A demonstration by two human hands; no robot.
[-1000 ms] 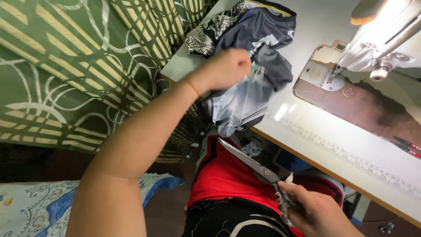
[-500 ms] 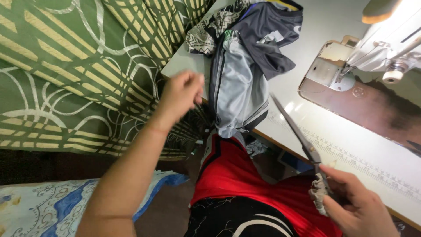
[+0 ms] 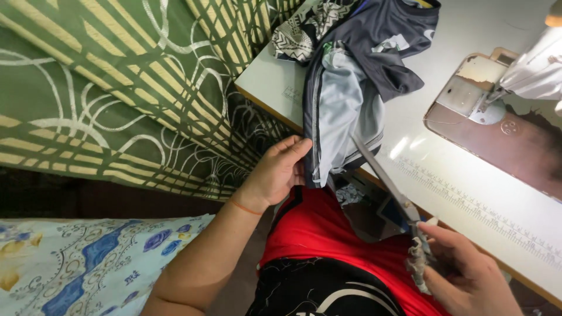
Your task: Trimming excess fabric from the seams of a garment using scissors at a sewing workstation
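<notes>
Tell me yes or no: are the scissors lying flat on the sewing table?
No: the right hand holds the scissors by their handles, blades raised and pointing at the grey garment.
</notes>
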